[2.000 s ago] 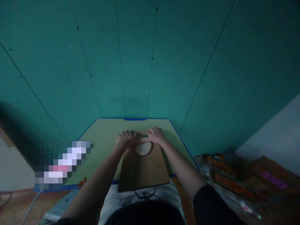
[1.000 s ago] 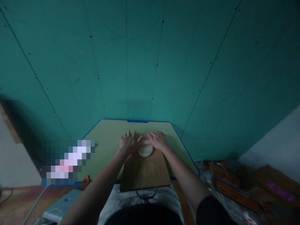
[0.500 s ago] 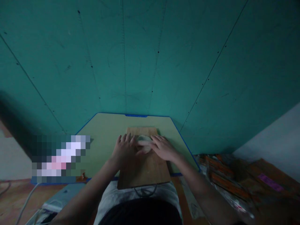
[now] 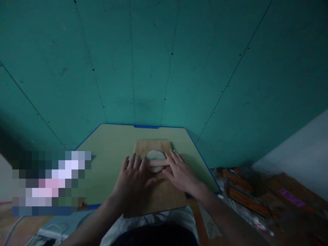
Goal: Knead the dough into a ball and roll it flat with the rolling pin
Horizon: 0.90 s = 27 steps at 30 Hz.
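Rolling pin (image 4: 159,163) lying across round dough (image 4: 155,155) on wooden board (image 4: 164,194), left hand (image 4: 133,178) and right hand (image 4: 180,173) spread flat over its ends, uncurled

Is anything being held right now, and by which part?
A rolling pin, by its ends: the left hand lies over one, the right hand over the other. Both look flat, without a closed grip.
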Tool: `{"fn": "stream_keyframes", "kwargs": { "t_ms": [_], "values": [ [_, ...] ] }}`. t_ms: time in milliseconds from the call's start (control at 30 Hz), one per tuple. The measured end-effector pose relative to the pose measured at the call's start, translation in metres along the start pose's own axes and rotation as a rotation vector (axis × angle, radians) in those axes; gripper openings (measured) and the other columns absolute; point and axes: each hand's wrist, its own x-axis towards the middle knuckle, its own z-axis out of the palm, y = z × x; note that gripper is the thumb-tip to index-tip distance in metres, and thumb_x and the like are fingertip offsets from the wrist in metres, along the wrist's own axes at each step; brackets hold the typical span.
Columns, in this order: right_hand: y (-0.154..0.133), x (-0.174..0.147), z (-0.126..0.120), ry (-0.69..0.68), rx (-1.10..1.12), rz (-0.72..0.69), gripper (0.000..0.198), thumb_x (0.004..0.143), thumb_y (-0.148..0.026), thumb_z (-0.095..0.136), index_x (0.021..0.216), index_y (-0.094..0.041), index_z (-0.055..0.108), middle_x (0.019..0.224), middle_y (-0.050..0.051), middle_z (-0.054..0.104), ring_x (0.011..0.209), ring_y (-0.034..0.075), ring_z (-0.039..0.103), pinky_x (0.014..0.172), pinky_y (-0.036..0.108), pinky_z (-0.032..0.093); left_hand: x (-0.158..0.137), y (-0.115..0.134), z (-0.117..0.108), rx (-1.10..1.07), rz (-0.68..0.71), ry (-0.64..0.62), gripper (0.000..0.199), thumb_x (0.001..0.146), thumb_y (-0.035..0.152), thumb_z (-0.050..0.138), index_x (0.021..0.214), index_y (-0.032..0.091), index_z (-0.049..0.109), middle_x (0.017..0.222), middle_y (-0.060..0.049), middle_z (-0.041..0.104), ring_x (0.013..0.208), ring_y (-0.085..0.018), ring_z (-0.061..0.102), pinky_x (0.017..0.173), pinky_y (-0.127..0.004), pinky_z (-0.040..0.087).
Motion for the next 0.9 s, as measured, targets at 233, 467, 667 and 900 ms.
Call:
{"fn": "stream_keyframes", "kwargs": {
  "t_ms": [233,467,667,900],
  "values": [
    [0.015,0.041,-0.001,-0.099,0.022,0.077,0.069,0.104,-0.055,0.03,0.151,-0.008,0.043,0.157,0.02,0.04,0.148,0.034,0.034,0.12,0.051,0.028,0.041,-0.018,-0.001,-0.04,0.006,-0.112,0.087,0.079,0.082,0.051,0.126,0.009,0.059,0.124,-0.026,0.065,0.115,-0.042,0.062,0.097,-0.053,0.046],
    [0.021,0.064,0.003,-0.051,0.009,0.049,0.06,0.105,-0.05,0.03,0.146,-0.012,0.051,0.152,0.015,0.051,0.143,0.03,0.043,0.119,0.047,0.031,0.045,-0.011,-0.004,-0.106,-0.008,-0.149,0.103,0.068,0.089,0.058,0.134,0.01,0.054,0.135,-0.026,0.059,0.122,-0.043,0.057,0.099,-0.054,0.046],
    [0.01,0.002,0.0,0.011,0.048,-0.038,0.066,0.102,-0.052,0.039,0.154,-0.012,0.039,0.158,0.016,0.041,0.149,0.033,0.032,0.123,0.052,0.027,0.006,0.002,0.006,-0.073,0.081,0.051,0.104,0.079,0.089,0.037,0.145,0.009,0.047,0.147,-0.027,0.051,0.138,-0.046,0.043,0.115,-0.063,0.025],
    [0.024,0.043,-0.002,-0.043,0.062,0.009,0.056,0.103,-0.048,0.038,0.147,-0.016,0.05,0.151,0.016,0.051,0.142,0.034,0.043,0.117,0.052,0.035,0.056,-0.02,0.008,-0.129,0.084,-0.079,0.075,0.09,0.076,0.043,0.129,0.016,0.061,0.13,-0.019,0.065,0.119,-0.037,0.061,0.101,-0.052,0.046]
  ]
}}
